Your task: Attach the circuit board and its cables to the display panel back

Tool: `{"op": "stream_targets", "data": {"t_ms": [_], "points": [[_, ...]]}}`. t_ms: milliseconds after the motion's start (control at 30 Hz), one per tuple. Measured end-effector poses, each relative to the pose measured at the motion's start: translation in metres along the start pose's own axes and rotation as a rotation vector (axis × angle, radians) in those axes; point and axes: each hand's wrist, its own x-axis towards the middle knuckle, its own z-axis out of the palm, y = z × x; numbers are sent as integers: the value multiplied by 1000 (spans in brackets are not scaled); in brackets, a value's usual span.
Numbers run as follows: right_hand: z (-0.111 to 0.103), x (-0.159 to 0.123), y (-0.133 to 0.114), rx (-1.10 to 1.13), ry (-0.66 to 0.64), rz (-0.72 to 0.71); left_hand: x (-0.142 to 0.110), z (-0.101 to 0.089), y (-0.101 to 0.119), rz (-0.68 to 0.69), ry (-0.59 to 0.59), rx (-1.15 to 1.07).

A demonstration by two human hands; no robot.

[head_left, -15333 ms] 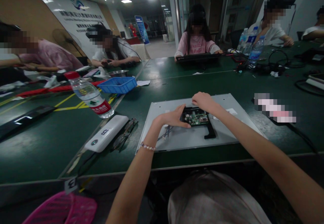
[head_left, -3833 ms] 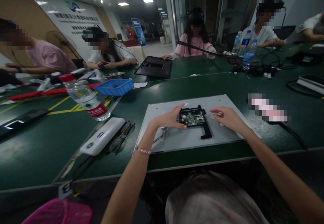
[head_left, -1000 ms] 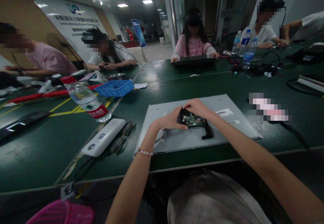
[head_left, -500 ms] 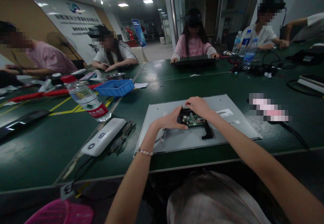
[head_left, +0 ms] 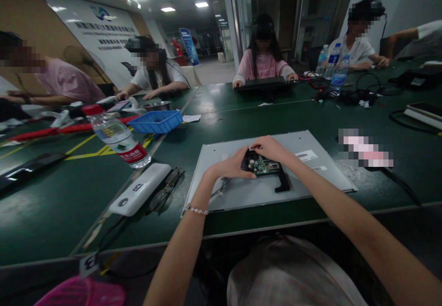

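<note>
A green circuit board (head_left: 263, 166) in a black plastic bracket (head_left: 283, 181) lies over the middle of a flat grey metal panel (head_left: 214, 200). My left hand (head_left: 238, 164) is curved round the left side of the board and bracket, thumb at the near edge and fingers at the far edge. At the board's far edge my right hand (head_left: 267, 148) has its fingertips pinched together, close to my left fingertips. Whatever is in that pinch is too small to make out. Thin cables (head_left: 221, 187) run over the panel by my left wrist.
Left of the panel are glasses (head_left: 165, 190), a white power bank (head_left: 141, 190), a water bottle (head_left: 119, 138) and a blue tray (head_left: 157, 121). A cable (head_left: 402, 184) runs along the right side. Other people sit across the table; a pink basket (head_left: 83, 292) is below its front edge.
My hands stay at the board with almost the same grip; the right fingers shift slightly. A co-worker at the far left of centre has moved a hand outward.
</note>
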Motion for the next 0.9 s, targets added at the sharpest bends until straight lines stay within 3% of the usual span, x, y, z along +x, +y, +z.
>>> {"op": "stream_targets", "data": {"t_ms": [233, 433, 567, 767, 900], "points": [[1, -1, 4, 10, -5, -32, 0, 1, -2, 3, 1, 9], [-3, 0, -9, -208, 21, 53, 0, 1, -2, -4, -2, 15], [-2, 1, -19, -292, -29, 58, 1, 0, -1, 12, 9, 12], [-1, 3, -12, -115, -89, -23, 1, 0, 0, 16, 2, -15], [2, 5, -3, 78, -106, 27, 1, 0, -1, 24, 4, -14]]}}
